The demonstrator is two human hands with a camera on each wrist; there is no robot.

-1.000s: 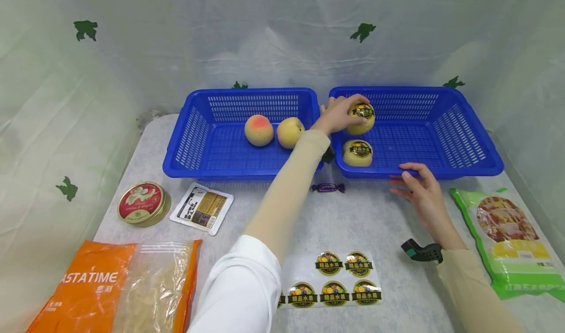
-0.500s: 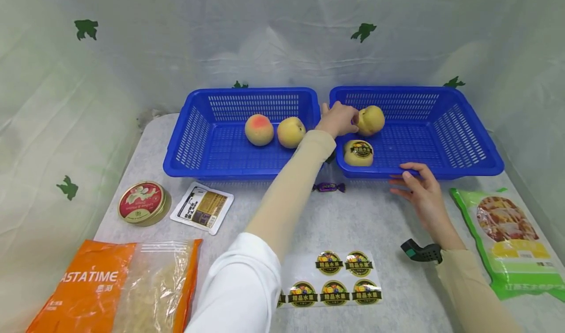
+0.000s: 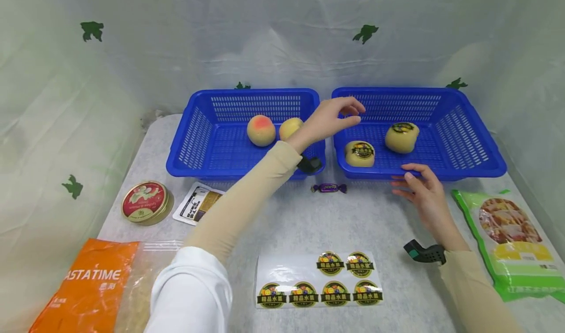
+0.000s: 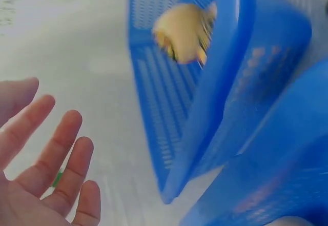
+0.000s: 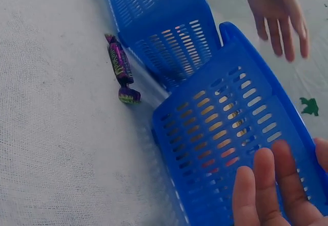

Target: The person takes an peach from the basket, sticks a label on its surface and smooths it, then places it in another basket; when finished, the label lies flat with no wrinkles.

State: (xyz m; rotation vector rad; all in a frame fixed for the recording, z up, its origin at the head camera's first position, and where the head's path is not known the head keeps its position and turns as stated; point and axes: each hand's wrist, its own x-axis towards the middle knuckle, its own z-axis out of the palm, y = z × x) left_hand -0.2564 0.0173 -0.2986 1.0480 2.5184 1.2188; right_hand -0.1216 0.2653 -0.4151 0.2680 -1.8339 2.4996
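My left hand [image 3: 333,119] hovers over the near side of the gap between two blue baskets, fingers loosely bent, holding nothing; in the left wrist view its fingers [image 4: 59,151] are spread apart. My right hand [image 3: 425,195] touches the front rim of the right basket [image 3: 481,170] with relaxed fingers, which lie along its slotted wall in the right wrist view. Inside that basket are two peaches with round black-and-gold stickers: one peach [image 3: 401,140] near the middle, another peach [image 3: 359,160] in the front left corner. The left basket [image 3: 220,171] holds a red-blushed peach [image 3: 261,131] and a yellow peach [image 3: 289,126], partly hidden by my left hand.
A sticker sheet [image 3: 282,269] lies at the front, a purple wrapped candy [image 3: 329,188] before the baskets. Left are a round tin [image 3: 143,202], a white packet [image 3: 194,203] and an orange pasta bag [image 3: 94,279]. A green food bag [image 3: 507,240] lies right.
My left hand set the stickered peach down in the right basket and let go; the peach now sits farther right, sticker up. The left hand has drawn back left. The right hand stayed.
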